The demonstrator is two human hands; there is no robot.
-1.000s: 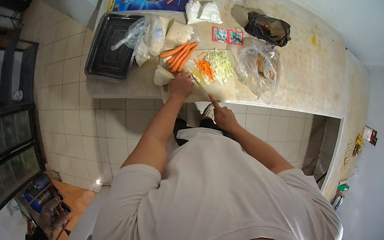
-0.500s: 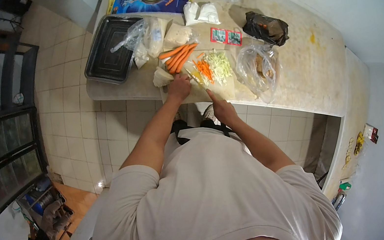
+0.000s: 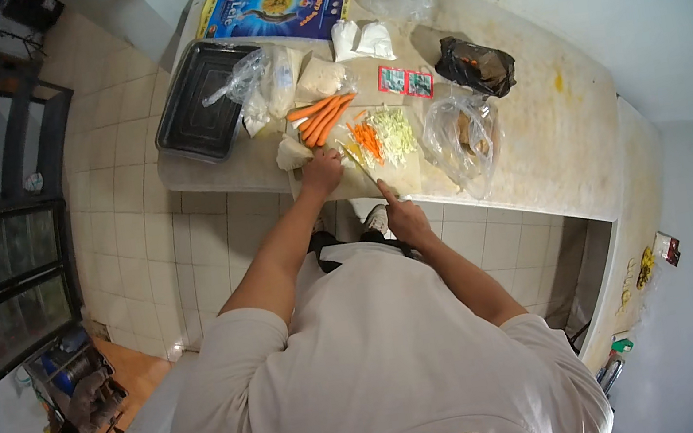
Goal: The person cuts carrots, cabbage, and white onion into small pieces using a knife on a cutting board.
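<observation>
My right hand (image 3: 406,218) is wrapped round the handle of a knife (image 3: 362,166), whose blade points up and left over the pale cutting board (image 3: 406,179). Close to the blade's left side, my left hand (image 3: 323,173) has its fingers curled together on the board; what they hold, if anything, is hidden. Just beyond it lies a pile of whole carrots (image 3: 322,122). A pale chunk of cabbage (image 3: 292,153) sits left of my left hand. Orange carrot shreds (image 3: 366,140) and pale green shredded cabbage (image 3: 394,132) lie side by side to the right of the blade.
A black tray (image 3: 200,104) stands at the left, beside bagged pale food (image 3: 282,74). Behind are white packets (image 3: 362,40), red-edged sachets (image 3: 405,82) and a blue printed sheet (image 3: 275,5). A clear bag (image 3: 466,145) and a black bag (image 3: 476,65) lie right.
The view has shifted a little, so the table sits slightly lower in it. Both hands stay at nearly the same place by the board, the knife still in my right hand.
</observation>
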